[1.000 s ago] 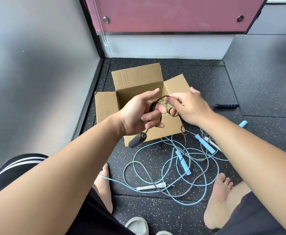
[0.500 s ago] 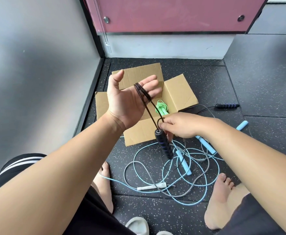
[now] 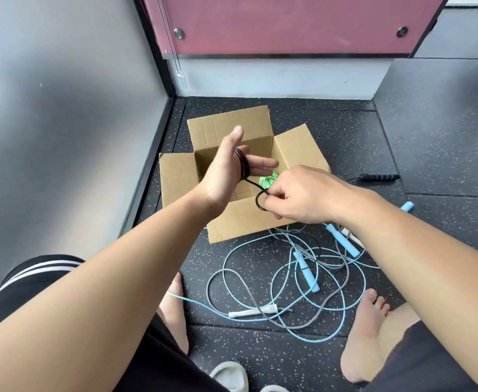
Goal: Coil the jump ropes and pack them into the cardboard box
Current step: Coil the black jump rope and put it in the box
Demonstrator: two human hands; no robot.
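One cardboard box [image 3: 175, 179], one green rope [image 3: 266, 181] inside, spread left hand [image 3: 223, 176] above wearing black rope [image 3: 242, 165] coils, right hand [image 3: 305, 193] pinching that rope

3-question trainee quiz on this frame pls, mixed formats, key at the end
1. True or false: the black rope is wound round the left hand while the right hand pinches a loop of it.
2. What colour is the rope already lying inside the cardboard box?
3. Where in the picture is the dark foam handle? A: inside the box. B: on the floor, right of the box. C: on the floor, left of the box.

Key
1. True.
2. Green: the green rope shows just above the right hand's fingers.
3. B.
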